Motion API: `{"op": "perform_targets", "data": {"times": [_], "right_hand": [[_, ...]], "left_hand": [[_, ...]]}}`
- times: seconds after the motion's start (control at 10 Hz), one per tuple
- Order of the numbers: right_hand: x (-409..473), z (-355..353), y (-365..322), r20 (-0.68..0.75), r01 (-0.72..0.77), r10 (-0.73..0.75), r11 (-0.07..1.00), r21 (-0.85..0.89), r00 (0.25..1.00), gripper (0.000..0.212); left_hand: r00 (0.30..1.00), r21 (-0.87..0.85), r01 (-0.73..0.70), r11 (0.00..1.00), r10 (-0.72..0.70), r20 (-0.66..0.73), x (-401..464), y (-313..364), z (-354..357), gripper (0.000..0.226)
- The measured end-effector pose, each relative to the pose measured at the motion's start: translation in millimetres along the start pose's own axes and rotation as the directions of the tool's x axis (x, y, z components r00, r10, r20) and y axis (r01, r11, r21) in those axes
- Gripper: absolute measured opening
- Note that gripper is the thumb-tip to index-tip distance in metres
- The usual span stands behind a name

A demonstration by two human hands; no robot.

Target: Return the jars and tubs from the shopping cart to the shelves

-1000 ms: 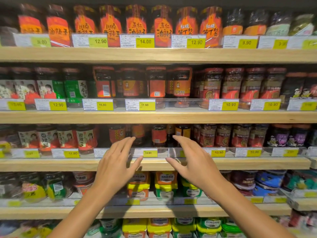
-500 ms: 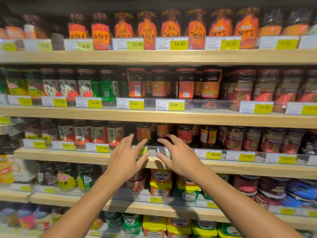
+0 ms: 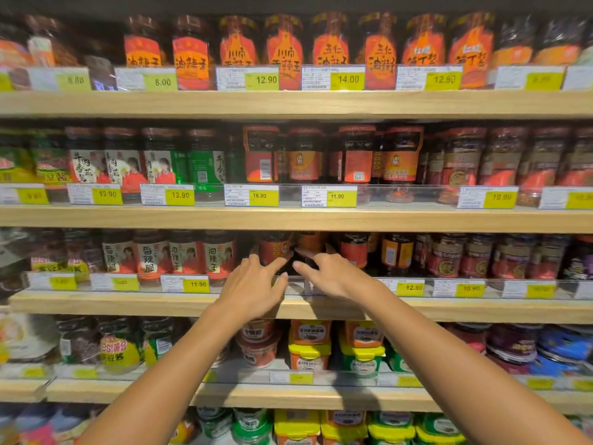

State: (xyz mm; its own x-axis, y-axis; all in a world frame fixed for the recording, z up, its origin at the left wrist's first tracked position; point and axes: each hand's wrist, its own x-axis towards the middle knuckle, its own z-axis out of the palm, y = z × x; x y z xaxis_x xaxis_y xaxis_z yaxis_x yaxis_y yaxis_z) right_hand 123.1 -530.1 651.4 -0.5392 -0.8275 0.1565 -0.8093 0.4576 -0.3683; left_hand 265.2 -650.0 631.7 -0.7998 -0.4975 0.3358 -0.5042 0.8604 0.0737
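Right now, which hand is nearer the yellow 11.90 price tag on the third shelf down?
Left. The left hand is just right of the yellow 11.90 price tag; the right hand sits farther right, beyond the left.

Both bare forearms reach forward and up, converging toward centre. Left hand [image 3: 253, 289] palm down, fingers straight and spread. Right hand [image 3: 333, 274] likewise flat, fingertips nearly meeting the left's; neither holds anything.

Yellow shelf-edge price tags [image 3: 262, 79] on the top wooden shelf read 8.00, 12.90 and 14.00. Second-shelf yellow tags [image 3: 337, 196] read 12.90, 16.90, 11.90. Orange-labelled glass jars [image 3: 190, 61] up top say 油辣子.
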Motion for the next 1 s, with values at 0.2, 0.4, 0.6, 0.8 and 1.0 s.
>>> {"op": "perform_targets", "data": {"times": [0.2,0.4,0.6,0.8,1.0], "right_hand": [[18,2,-19,0.072,-0.075,0.080,0.995,-0.067,0.994,0.058],[26,7,-23,0.119,-0.150,0.164,0.981,-0.122,0.979,0.059],[14,16,-22,-0.035,-0.094,0.090,0.984,-0.149,0.995,0.075],[-17,9,-20,-0.083,0.030,-0.050,0.975,-0.221,0.995,0.080],[-56,-19,-4,-0.163,0.152,-0.219,0.925,-0.347,0.962,0.066]], "left_hand": [[0.999,0.001,-0.021,1.000,0.021,0.027,8,-3,-7,0.049],[1.000,0.030,-0.018,0.999,0.018,0.003,6,-9,-8,0.049],[1.000,0.031,-0.023,0.999,0.024,-0.020,4,-13,-6,0.048],[0.999,0.140,-0.034,0.990,0.038,-0.025,-11,-14,-8,0.054],[0.942,0.116,-0.141,0.983,0.169,-0.289,-36,-31,-13,0.057]]}}
